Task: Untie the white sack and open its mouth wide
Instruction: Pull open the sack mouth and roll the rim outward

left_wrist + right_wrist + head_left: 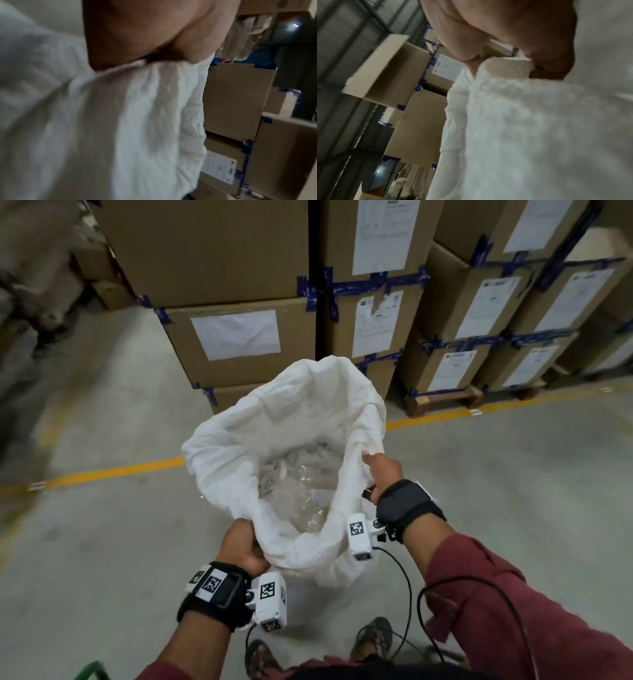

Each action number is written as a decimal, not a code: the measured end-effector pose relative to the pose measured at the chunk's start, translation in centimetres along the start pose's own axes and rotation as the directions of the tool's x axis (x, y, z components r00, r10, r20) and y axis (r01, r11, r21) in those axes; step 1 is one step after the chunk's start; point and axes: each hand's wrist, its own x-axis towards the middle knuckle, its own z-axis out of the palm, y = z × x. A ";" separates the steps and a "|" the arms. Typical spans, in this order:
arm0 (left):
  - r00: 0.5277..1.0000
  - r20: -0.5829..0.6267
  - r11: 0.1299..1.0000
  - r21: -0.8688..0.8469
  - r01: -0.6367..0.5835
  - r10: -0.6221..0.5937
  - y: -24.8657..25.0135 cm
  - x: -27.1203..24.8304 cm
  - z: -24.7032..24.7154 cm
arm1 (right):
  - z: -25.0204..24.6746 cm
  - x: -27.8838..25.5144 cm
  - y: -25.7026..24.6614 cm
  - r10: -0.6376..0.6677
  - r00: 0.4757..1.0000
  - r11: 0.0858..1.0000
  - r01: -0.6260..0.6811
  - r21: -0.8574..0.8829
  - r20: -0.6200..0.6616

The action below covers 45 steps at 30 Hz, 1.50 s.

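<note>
One white sack [301, 419], standing on the concrete floor [513, 481] between the two hands, mouth untied and spread wide. Head view alone looks down into it: clear crumpled plastic packets [301, 494] lie at the bottom, too blurred to count.

Left hand [241, 546]: fingers curled over the near rim, clamped on the sack's edge. Left wrist view shows what the head view cannot: the thumb and palm [145, 33] pinching a gathered fold of white cloth [137, 108] from outside, fabric hanging below the hand.

Right hand [382, 470]: grips the rim on the sack's far side from the left hand, fingers tucked into the cloth, thumb lying along the edge. Right wrist view gives the underside of that grip: fingers [488, 33] wrapped on a bunched edge of cloth [530, 128].

Beyond the hands, stacked cardboard boxes [239, 347] with blue tape and white paper labels; at least ten boxes in the head view, on a wooden pallet [442, 398]. One yellow floor line [113, 472] runs behind the sack. Two sandalled feet [260, 659] below the wrists. Two wrist cameras [270, 601], one per arm.
</note>
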 end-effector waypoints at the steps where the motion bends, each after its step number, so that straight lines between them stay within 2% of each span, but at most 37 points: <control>1: 1.000 0.000 0.997 0.070 0.028 -0.028 0.8 0.0 -1.2 | 0.2 0.9 0.4 0.005 0.999 1.000 -0.005 0.000 0.032; 3: 0.994 -0.098 0.952 0.298 0.070 -0.043 2.4 -0.4 -4.2 | 0.8 0.9 0.5 0.036 0.994 0.999 -0.037 0.009 0.100; 4: 0.991 -0.132 0.891 0.444 0.090 -0.035 3.4 -0.9 -5.7 | 0.9 0.6 0.4 0.028 0.995 1.000 -0.029 0.010 0.098; 5: 0.986 -0.164 0.799 0.595 0.086 0.016 4.6 -1.6 -7.0 | 1.0 -0.3 -0.2 0.000 0.995 1.000 0.000 -0.007 0.097; 6: 0.977 -0.172 0.688 0.724 0.040 0.124 5.8 -2.1 -8.1 | 0.7 -0.5 -0.5 -0.034 0.995 0.999 0.035 -0.011 0.091; 7: 0.959 -0.107 0.544 0.837 -0.056 0.264 7.5 -2.8 -8.7 | 0.4 -0.9 -0.8 -0.055 0.995 0.998 0.057 -0.014 0.084; 8: 0.919 -0.005 0.377 0.913 -0.157 0.395 9.5 -3.1 -8.7 | 0.2 -1.1 -0.8 -0.066 0.994 0.998 0.067 -0.009 0.084; 9: 0.867 0.108 0.199 0.952 -0.231 0.487 11.5 -3.3 -8.2 | -0.2 -1.0 -0.8 -0.068 0.995 0.998 0.068 -0.005 0.076; 10: 0.792 0.208 0.066 0.952 -0.298 0.574 13.2 -3.6 -6.6 | -0.5 -0.9 -0.7 -0.086 0.994 0.996 0.087 -0.003 0.074; 11: 0.700 0.295 -0.015 0.927 -0.376 0.650 14.7 -3.7 -4.3 | -0.7 -1.0 -0.7 -0.104 0.992 0.994 0.105 -0.011 0.067; 13: 0.479 0.480 -0.186 0.822 -0.538 0.735 16.1 -3.1 2.0 | -0.7 -1.8 -1.1 -0.153 0.987 0.986 0.155 -0.053 0.045; 14: 0.384 0.610 -0.356 0.753 -0.553 0.693 15.7 -2.3 5.3 | -0.7 -2.2 -1.3 -0.179 0.983 0.977 0.183 -0.106 0.048; 15: 0.344 0.743 -0.556 0.663 -0.502 0.575 14.9 -1.6 8.6 | -0.7 -2.5 -1.6 -0.192 0.979 0.965 0.202 -0.167 0.072; 16: 0.374 0.822 -0.704 0.565 -0.430 0.430 13.5 -0.2 11.2 | -0.7 -2.8 -1.9 -0.202 0.975 0.944 0.220 -0.247 0.097; 17: 0.421 0.854 -0.783 0.478 -0.399 0.307 12.2 1.3 13.3 | -0.8 -3.3 -2.3 -0.210 0.968 0.905 0.246 -0.348 0.138; 19: 0.456 0.877 -0.861 0.346 -0.373 0.155 10.2 5.0 16.1 | -1.0 -3.8 -3.3 -0.227 0.939 0.767 0.335 -0.547 0.257; 20: 0.438 0.894 -0.897 0.269 -0.351 0.097 9.7 6.8 17.4 | -1.3 -3.8 -4.1 -0.236 0.923 0.693 0.379 -0.614 0.305; 22: 0.396 0.918 -0.949 0.129 -0.289 0.004 9.7 9.3 19.5 | -1.8 -4.5 -5.5 -0.240 0.889 0.595 0.453 -0.664 0.391; 23: 0.394 0.919 -0.957 0.088 -0.278 -0.030 10.1 10.2 21.1 | -2.5 -4.3 -6.5 -0.244 0.867 0.550 0.493 -0.674 0.435; 25: 0.380 0.922 -0.933 0.069 -0.353 -0.076 11.3 11.2 23.4 | -3.7 -4.1 -8.1 -0.225 0.842 0.481 0.533 -0.696 0.490; 27: 0.384 0.919 -0.903 0.084 -0.422 -0.094 12.3 11.8 25.0 | -5.4 -3.1 -9.5 -0.280 0.854 0.484 0.521 -0.703 0.439; 29: 0.385 0.915 -0.888 0.073 -0.453 -0.122 12.9 11.9 25.6 | -6.2 -1.6 -10.5 -0.376 0.873 0.553 0.481 -0.680 0.311; 31: 0.379 0.907 -0.865 0.031 -0.500 -0.186 12.8 12.0 25.9 | -5.5 -0.2 -11.3 -0.314 0.918 0.676 0.397 -0.621 0.244; 33: 0.369 0.894 -0.840 -0.016 -0.542 -0.256 12.3 11.8 26.5 | -3.6 1.4 -11.6 -0.152 0.949 0.800 0.283 -0.529 0.278; 35: 0.383 0.874 -0.819 -0.029 -0.573 -0.298 12.8 12.2 27.6 | -1.8 3.4 -10.9 -0.063 0.944 0.859 0.216 -0.464 0.323; 37: 0.411 0.871 -0.753 0.074 -0.654 -0.271 14.3 12.9 28.3 | -0.7 4.1 -10.6 -0.078 0.934 0.911 0.209 -0.356 0.349; 38: 0.407 0.882 -0.704 0.133 -0.697 -0.236 15.5 13.6 28.4 | -0.5 4.3 -10.8 -0.086 0.937 0.943 0.186 -0.275 0.337; 39: 0.385 0.901 -0.668 0.162 -0.727 -0.201 16.7 14.4 28.2 | -0.5 4.7 -10.8 -0.083 0.949 0.965 0.153 -0.215 0.305; 41: 0.361 0.919 -0.665 0.172 -0.726 -0.156 18.5 16.1 27.3 | -0.8 5.4 -11.1 -0.037 0.949 0.996 0.060 -0.063 0.312; 43: 0.394 0.905 -0.625 0.214 -0.751 -0.163 19.0 17.0 26.5 | -0.9 5.8 -11.0 0.072 0.934 0.997 -0.078 0.004 0.351; 44: 0.402 0.899 -0.571 0.242 -0.785 -0.172 18.7 16.9 26.5 | -1.2 6.0 -10.8 0.118 0.920 0.989 -0.143 0.040 0.373; 45: 0.410 0.896 -0.495 0.283 -0.822 -0.169 18.3 17.0 26.4 | -1.0 5.8 -11.0 0.138 0.928 0.989 -0.150 0.008 0.346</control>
